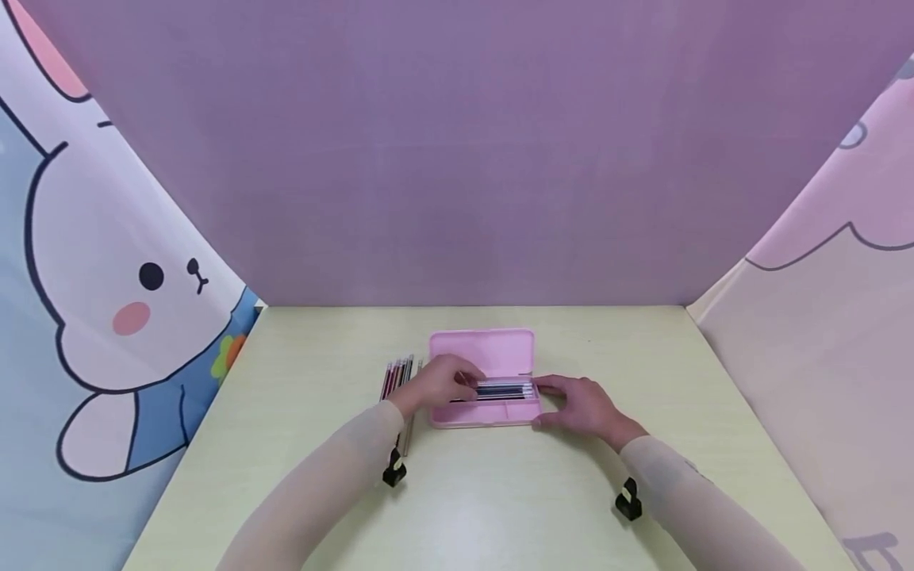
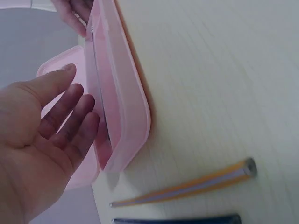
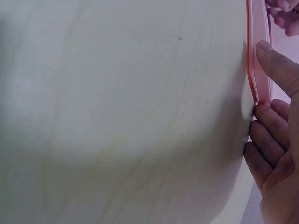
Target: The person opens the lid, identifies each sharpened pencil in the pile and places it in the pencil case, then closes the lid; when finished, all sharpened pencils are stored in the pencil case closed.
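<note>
Now the pencil case (image 1: 482, 379) is steadied at its 3 o'clock end by the right hand (image 1: 581, 406), fingers relaxed against it, while pens (image 1: 500, 390) should be laid flat by the open-fingered left hand (image 1: 435, 385).

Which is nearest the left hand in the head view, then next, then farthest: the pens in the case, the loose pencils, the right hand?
1. Pens in the case, at the left hand's fingertips.
2. Loose pencils, just outside that hand on the table.
3. Right hand, at the case's other end.

left hand (image 1: 437, 383) fingers relaxed, right hand (image 1: 587, 406) fingers loosely curled
</note>
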`<state>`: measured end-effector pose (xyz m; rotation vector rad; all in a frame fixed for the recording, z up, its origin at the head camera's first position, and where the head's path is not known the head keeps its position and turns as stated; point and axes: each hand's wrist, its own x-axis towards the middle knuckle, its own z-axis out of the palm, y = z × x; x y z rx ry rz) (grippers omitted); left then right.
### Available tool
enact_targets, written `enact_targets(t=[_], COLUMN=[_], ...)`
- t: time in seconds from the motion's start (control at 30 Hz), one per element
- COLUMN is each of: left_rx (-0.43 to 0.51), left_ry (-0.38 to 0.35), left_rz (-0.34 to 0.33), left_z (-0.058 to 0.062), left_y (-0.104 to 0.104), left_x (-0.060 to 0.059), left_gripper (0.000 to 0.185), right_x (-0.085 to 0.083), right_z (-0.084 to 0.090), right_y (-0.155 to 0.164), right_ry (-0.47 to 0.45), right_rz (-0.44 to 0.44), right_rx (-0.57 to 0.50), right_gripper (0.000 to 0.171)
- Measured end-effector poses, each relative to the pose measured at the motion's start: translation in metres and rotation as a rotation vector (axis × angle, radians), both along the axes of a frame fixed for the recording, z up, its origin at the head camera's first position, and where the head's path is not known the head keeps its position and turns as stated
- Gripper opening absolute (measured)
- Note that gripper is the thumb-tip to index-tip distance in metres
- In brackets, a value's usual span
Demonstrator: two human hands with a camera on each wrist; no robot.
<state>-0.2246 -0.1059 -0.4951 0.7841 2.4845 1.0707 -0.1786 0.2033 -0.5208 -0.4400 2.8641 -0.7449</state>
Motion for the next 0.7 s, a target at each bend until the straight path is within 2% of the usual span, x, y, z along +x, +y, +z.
enact_targets(t=[0.1, 0.4, 0.7], left_rx=[0.063, 0.154, 0.105], left_ry=[-0.052, -0.057, -0.011], left_rz=[0.031, 0.095, 0.215], left_z=[0.004, 0.014, 0.012], left_y=[-0.010, -0.044, -0.095], left_x=[0.002, 0.008, 0.012], left_gripper=[0.038, 0.041, 0.041], right_x=[0.000, 0.000, 0.000], right_z=[0.000, -0.003, 0.001], right_y=[0.000, 0.001, 0.001], right_ry=[0.002, 0.001, -0.001], right_rz=[0.002, 0.007, 0.014], right_rx=[0.001, -0.007, -0.013], right_gripper=[0.080, 0.081, 0.082])
